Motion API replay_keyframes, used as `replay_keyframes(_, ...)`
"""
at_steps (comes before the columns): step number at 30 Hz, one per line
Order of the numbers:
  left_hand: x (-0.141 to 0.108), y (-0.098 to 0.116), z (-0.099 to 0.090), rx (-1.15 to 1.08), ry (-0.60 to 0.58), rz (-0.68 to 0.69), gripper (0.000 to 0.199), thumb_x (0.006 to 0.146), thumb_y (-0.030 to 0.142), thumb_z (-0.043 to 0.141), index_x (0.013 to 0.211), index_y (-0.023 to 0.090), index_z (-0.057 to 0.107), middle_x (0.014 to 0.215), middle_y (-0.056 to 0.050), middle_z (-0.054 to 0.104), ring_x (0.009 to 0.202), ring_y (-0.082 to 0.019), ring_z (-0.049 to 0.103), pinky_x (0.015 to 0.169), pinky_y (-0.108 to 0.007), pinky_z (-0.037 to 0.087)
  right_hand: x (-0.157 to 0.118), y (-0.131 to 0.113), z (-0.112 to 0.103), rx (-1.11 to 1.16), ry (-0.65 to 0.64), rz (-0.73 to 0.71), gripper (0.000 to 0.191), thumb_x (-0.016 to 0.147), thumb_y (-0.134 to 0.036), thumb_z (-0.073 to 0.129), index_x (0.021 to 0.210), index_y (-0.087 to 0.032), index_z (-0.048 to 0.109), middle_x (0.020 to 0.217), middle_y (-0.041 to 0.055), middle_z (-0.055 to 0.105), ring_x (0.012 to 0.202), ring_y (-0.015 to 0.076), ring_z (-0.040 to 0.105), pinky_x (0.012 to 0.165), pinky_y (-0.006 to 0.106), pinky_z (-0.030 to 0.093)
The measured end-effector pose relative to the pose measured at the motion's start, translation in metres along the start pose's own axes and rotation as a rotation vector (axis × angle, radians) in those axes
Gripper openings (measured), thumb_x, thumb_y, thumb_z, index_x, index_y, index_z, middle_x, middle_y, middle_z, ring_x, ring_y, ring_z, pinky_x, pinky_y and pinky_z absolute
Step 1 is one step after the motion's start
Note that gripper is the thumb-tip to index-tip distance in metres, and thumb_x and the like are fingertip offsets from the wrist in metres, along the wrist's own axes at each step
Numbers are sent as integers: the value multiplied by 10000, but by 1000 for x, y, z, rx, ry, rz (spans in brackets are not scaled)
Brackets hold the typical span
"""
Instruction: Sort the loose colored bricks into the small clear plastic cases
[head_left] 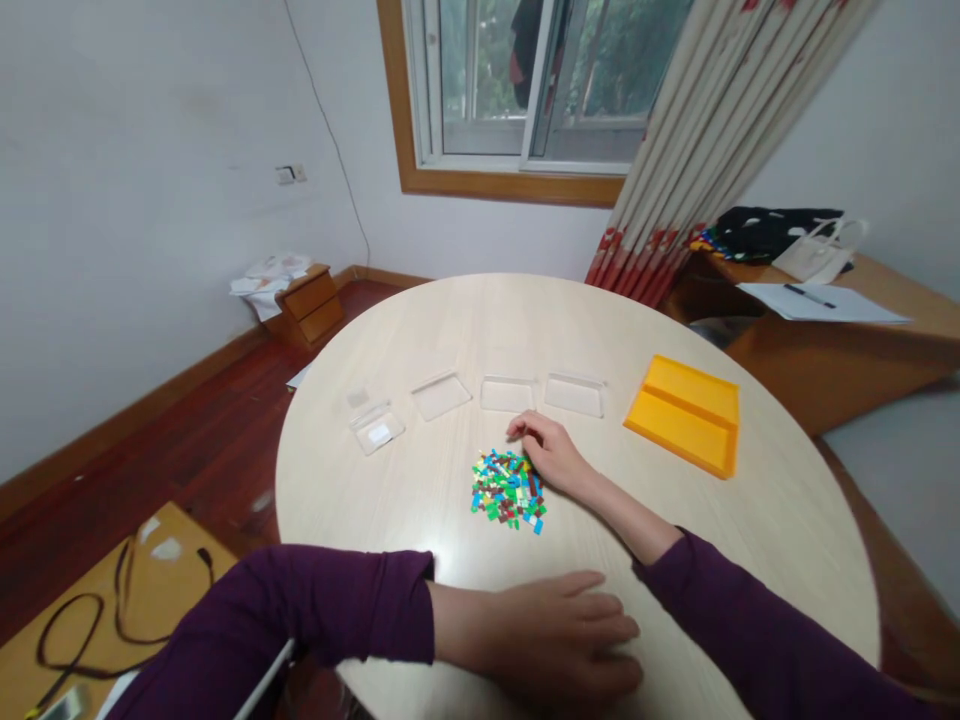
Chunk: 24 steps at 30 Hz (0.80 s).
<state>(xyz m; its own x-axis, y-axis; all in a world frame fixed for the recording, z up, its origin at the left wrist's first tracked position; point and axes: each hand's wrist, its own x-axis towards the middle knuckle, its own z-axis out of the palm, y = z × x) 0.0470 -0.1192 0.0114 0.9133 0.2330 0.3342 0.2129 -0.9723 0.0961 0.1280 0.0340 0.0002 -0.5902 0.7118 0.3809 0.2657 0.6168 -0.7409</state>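
Observation:
A pile of small building bricks (508, 490) in green, blue, brown, white and yellow lies on the round table, between my hands and the clear cases. My right hand (555, 452) is at the far right edge of the pile, its fingers curled in. Whatever they may hold is hidden or too small to see. My left hand (559, 635) stretches across near the front edge of the table, palm down, fingers apart, holding nothing. Beyond the pile stand shallow clear plastic trays: one tray (508, 394) just past my right hand, another tray (574, 395) to its right.
Farther left are a clear tray (441, 396) and a small clear case (377, 430) with a white label. A yellow two-compartment tray (679, 435) lies at the right of the pale round table (780, 530). A wooden desk (832, 350) stands beyond on the right.

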Motion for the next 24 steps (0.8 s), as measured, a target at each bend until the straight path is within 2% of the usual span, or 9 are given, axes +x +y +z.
replay_keyframes(5, -16, -20, -11, -2, 39, -100, 176, 862, 266, 498, 816, 142, 614, 903, -87, 616, 863, -191, 582, 885, -320, 442, -5, -7, -4, -31, -12, -81, 275, 743, -29, 350, 726, -192, 571, 738, 28, 603, 756, 167, 564, 724, 323, 440)
replay_keyframes(9, -22, -26, -15, 30, 65, -114, 219, 930, 268, 447, 980, 194, 647, 1074, -63, 660, 1059, -192, 580, 1012, -317, 402, -6, -15, -5, -84, -67, -187, 252, 810, -42, 356, 852, -195, 552, 833, 34, 653, 844, 179, 586, 819, 365, 400)
replay_keyframes(12, -24, -27, -14, 49, 35, -146, 237, 947, 269, 437, 1097, 222, 614, 1153, -46, 645, 1144, -174, 547, 1045, -300, 369, -8, -16, -5, -105, -117, -243, 290, 809, -27, 348, 956, -198, 531, 942, 44, 678, 960, 182, 599, 885, 384, 357)
replay_keyframes(17, -25, -29, -14, 8, -3, -145, 233, 939, 226, 452, 1116, 191, 599, 1146, -77, 632, 1121, -183, 558, 1044, -326, 363, -9, -12, -3, -168, -162, -220, 316, 774, -10, 337, 955, -199, 514, 920, 51, 683, 961, 190, 614, 884, 386, 343)
replay_keyframes(21, -24, -30, -17, -16, 26, -142, 238, 940, 227, 434, 1093, 181, 609, 1120, -77, 639, 1099, -191, 566, 1025, -322, 382, -8, -11, -1, -185, -98, -182, 266, 794, -26, 333, 906, -207, 493, 929, 58, 688, 950, 194, 620, 878, 388, 343)
replay_keyframes(24, -22, -30, -20, -34, 6, -149, 235, 940, 227, 427, 1060, 160, 617, 1137, -97, 629, 1092, -202, 569, 1012, -328, 392, -8, -10, -2, -180, -55, -173, 263, 783, -27, 330, 892, -211, 483, 943, 58, 685, 972, 197, 616, 883, 389, 343)
